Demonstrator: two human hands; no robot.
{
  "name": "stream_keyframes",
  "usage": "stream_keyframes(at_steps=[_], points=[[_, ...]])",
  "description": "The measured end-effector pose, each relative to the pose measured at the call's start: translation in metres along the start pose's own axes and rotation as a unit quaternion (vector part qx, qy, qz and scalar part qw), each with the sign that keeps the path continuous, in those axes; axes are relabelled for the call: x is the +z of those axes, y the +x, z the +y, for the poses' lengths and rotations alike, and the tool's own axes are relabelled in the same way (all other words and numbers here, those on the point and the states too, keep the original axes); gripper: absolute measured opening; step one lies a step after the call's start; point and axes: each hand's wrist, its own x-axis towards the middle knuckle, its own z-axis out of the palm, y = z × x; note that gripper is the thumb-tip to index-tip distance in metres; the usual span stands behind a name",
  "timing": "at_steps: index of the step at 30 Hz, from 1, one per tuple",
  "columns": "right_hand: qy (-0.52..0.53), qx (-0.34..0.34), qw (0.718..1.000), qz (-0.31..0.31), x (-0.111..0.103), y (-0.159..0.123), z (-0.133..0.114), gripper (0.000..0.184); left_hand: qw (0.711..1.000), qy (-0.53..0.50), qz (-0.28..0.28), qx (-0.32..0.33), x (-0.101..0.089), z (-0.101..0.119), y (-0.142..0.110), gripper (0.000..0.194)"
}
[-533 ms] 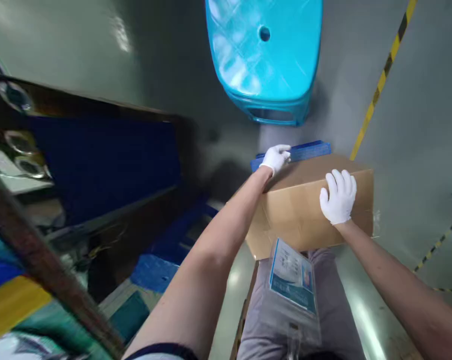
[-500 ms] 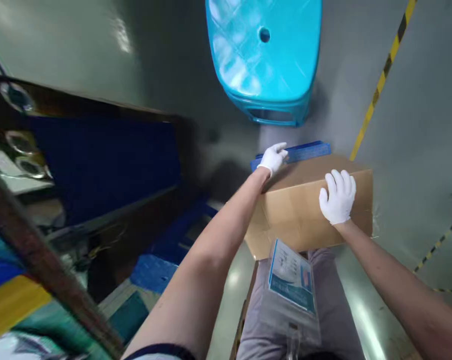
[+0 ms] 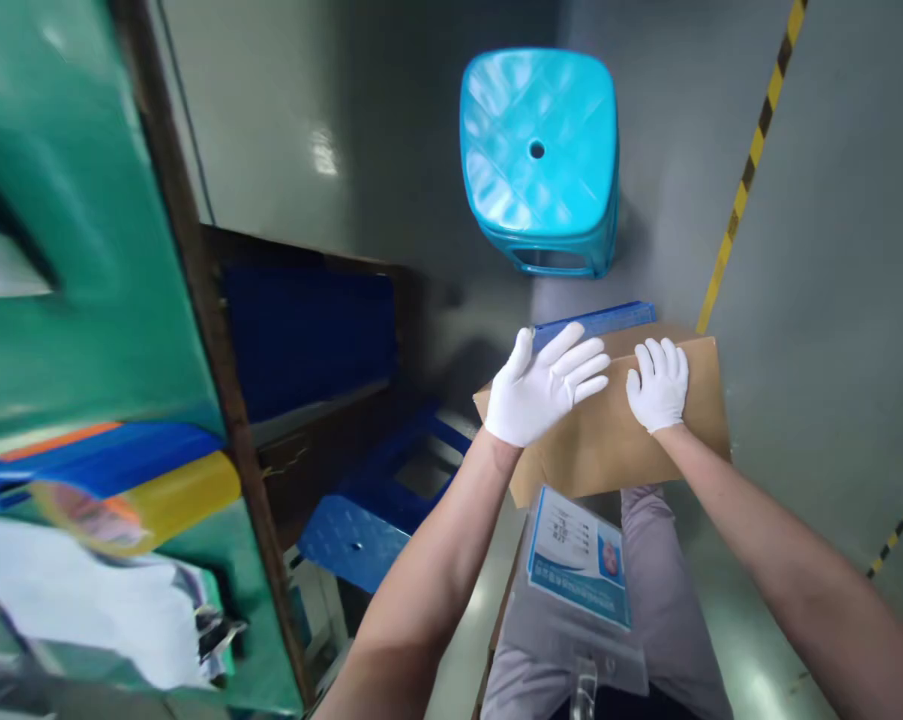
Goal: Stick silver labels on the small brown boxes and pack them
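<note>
A brown cardboard box [image 3: 593, 450] rests against my legs, tilted, with its far side toward the floor. My left hand [image 3: 537, 395], in a white glove, is held above the box's left part with palm turned up and fingers spread, holding nothing. My right hand [image 3: 659, 385], also white-gloved, lies flat on the box near its upper right edge with the fingers stretched out. Just beyond the box lies a blue plastic piece [image 3: 608, 320], partly hidden by my left hand and the box. A badge in a clear holder [image 3: 578, 560] hangs in front of my lap.
A turquoise plastic stool [image 3: 539, 185] stands on the floor ahead. A blue stool [image 3: 357, 540] is to the left beside a green-topped table [image 3: 83, 370] bearing tape rolls [image 3: 143, 490] and papers [image 3: 83, 590]. Yellow-black floor tape [image 3: 751, 165] runs at the right.
My left hand has lifted from the box's far left edge and turned palm up with fingers spread. My right hand stays on the box. The view has swung left, showing more of the green-topped table.
</note>
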Motion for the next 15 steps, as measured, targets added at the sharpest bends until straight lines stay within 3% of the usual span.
stream_keyframes(at_steps=[5, 8, 11, 15], points=[[0.031, 0.008, 0.999, -0.043, -0.004, 0.007, 0.008, 0.055, 0.999, -0.016, 0.003, 0.05, 0.041, -0.019, -0.052, 0.07], [0.049, -0.009, 0.996, -0.08, -0.026, 0.006, 0.016, 0.056, 0.995, -0.005, -0.02, 0.095, 0.062, -0.028, -0.092, 0.085], [0.059, -0.01, 0.991, -0.12, -0.072, -0.013, 0.019, 0.05, 0.987, -0.004, -0.043, 0.154, 0.08, -0.036, -0.135, 0.088], [0.054, -0.028, 0.985, -0.164, -0.155, -0.063, 0.01, 0.034, 0.976, -0.021, -0.027, 0.213, 0.086, -0.054, -0.18, 0.082]])
